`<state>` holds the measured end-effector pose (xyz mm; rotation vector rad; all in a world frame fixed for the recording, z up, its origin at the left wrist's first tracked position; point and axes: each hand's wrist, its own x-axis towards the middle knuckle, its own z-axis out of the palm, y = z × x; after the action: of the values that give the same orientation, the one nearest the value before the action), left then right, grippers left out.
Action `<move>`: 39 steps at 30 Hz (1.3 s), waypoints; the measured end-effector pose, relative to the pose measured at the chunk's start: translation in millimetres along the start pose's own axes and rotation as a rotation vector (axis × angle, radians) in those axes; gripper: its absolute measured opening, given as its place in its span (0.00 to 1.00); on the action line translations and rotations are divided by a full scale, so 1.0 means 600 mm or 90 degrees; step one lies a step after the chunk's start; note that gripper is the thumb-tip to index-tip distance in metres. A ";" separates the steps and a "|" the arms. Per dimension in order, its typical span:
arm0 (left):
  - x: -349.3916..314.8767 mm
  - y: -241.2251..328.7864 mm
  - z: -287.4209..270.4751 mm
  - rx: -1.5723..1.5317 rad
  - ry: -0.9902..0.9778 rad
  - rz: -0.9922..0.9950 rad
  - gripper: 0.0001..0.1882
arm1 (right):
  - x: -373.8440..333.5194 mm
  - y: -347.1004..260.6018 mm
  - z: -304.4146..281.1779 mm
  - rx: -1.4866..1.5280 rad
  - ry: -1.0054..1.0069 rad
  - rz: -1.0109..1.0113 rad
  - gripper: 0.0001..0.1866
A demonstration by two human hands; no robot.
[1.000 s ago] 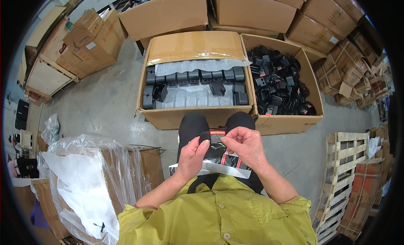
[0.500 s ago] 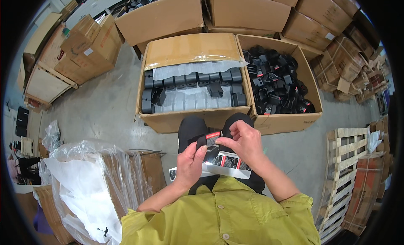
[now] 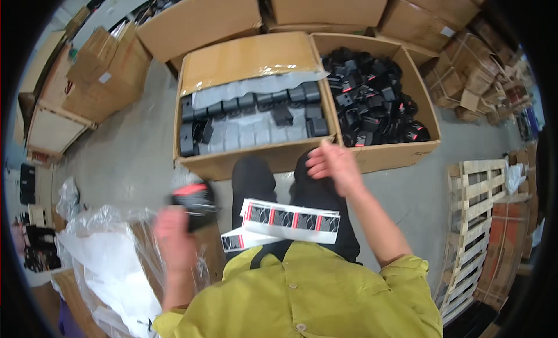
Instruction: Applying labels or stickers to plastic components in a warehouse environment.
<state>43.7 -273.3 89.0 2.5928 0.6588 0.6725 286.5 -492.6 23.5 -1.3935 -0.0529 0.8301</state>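
Note:
Blurred by motion, my left hand [image 3: 176, 236] is out to the left of my knees. It grips a black plastic part [image 3: 200, 213] with a red-edged label on it. My right hand [image 3: 340, 168] hovers over my right knee, near the front of the boxes, fingers loosely bent and nothing visible in them. Across my lap lie white label strips [image 3: 290, 220] printed with several black and red labels, one strip partly over another. In front stands a carton [image 3: 256, 158] of black parts in rows with translucent wrapping. Beside it, another carton [image 3: 401, 154] holds a heap of black parts with red labels.
A plastic-wrapped box [image 3: 145, 251] with a white sheet stands at my left. To the right is a wooden pallet [image 3: 465, 222] beside a brown carton [image 3: 503, 256]. Larger cartons [image 3: 325, 9] line the back; more stacked boxes [image 3: 107, 76] stand far left.
My left hand has swung left from my lap, carrying the black part. My right hand has let go of it and moved forward. The label strips in my lap are now uncovered.

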 end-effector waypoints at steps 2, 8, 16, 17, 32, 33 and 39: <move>0.015 -0.037 -0.100 -0.366 0.250 -0.309 0.11 | -0.003 -0.004 -0.029 -0.089 0.024 -0.051 0.16; -0.112 -0.177 -0.405 -0.195 0.476 -0.393 0.16 | -0.004 0.042 0.021 -0.315 -0.218 -0.152 0.08; -0.051 -0.078 -0.210 -0.490 0.318 -0.425 0.15 | -0.036 0.058 0.036 -0.384 -0.211 -0.116 0.04; -0.051 -0.071 -0.209 -0.499 0.314 -0.424 0.15 | -0.039 0.055 0.039 -0.398 -0.212 -0.118 0.04; -0.036 -0.072 -0.178 -0.585 0.318 -0.440 0.13 | -0.058 0.047 0.049 -0.523 -0.222 -0.175 0.04; -0.032 -0.070 -0.174 -0.587 0.324 -0.445 0.12 | -0.061 0.048 0.046 -0.539 -0.216 -0.183 0.05; 0.008 -0.031 -0.125 -0.559 0.208 -0.436 0.09 | -0.064 0.053 0.052 -0.441 -0.271 -0.146 0.15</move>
<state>1.0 -237.9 143.2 1.3542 0.9911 0.8835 227.9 -488.8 19.1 -1.7766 -0.8823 0.9426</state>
